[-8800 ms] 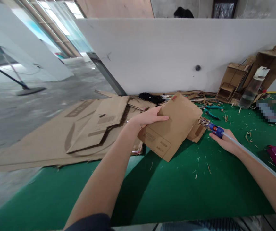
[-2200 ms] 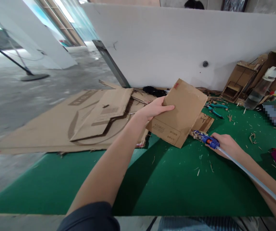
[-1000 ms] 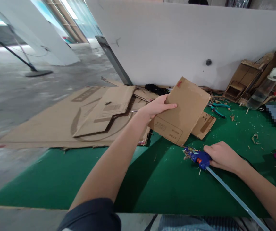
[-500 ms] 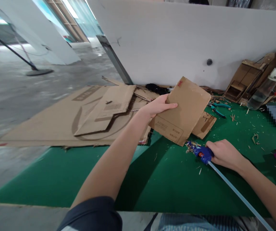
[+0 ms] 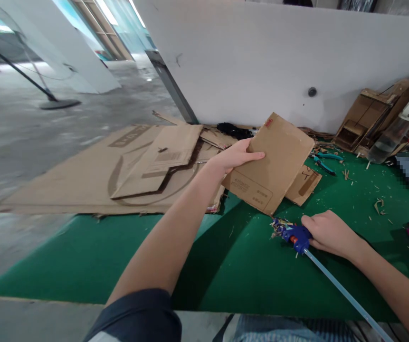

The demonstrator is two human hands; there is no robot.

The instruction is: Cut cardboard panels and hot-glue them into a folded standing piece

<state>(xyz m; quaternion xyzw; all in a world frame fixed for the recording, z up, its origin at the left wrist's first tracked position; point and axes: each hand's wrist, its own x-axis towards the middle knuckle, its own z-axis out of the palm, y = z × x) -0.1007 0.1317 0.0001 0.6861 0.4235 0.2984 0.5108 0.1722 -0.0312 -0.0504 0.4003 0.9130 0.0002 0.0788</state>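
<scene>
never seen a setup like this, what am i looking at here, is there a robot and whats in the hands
There is no robot here: these are a person's bare hands, seen by one camera worn on the head, looking forward and down. The left hand grips a cardboard panel, thumb on its front. The right hand holds what looks like a blue glue gun, with a long translucent stick running out of its back. Its tip, crusted with scraps, is near the panel's lowest corner; whether they touch is unclear. On the green table lie cardboard sheets, a smaller cardboard piece and teal-handled pliers. A clear bottle leans at the far right.
</scene>
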